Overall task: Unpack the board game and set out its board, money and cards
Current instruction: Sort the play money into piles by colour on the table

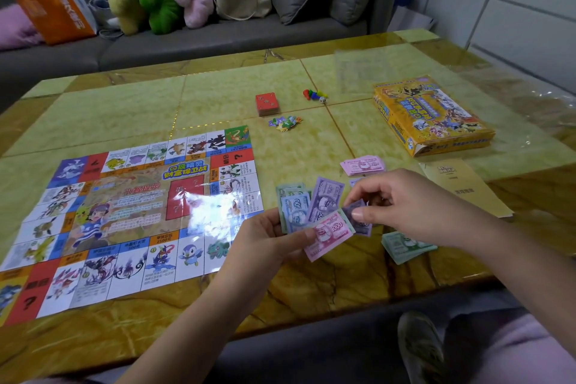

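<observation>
Fan of notes (297,210) held beside the board (124,212).
The board lies flat on the left side of the table (124,109). Just right of it, the left hand (271,240) curls its fingers round the fan of notes, blue, purple and pink. Farther back sit the red cards (267,104), the star tokens (285,123) and the little pawns (314,94). The right hand (405,206) pinches a purple note (364,227) at the fan's edge. Pink notes (363,165) lie behind that hand, green notes (405,248) lie in front, and the yellow box (433,115) sits far right.
</observation>
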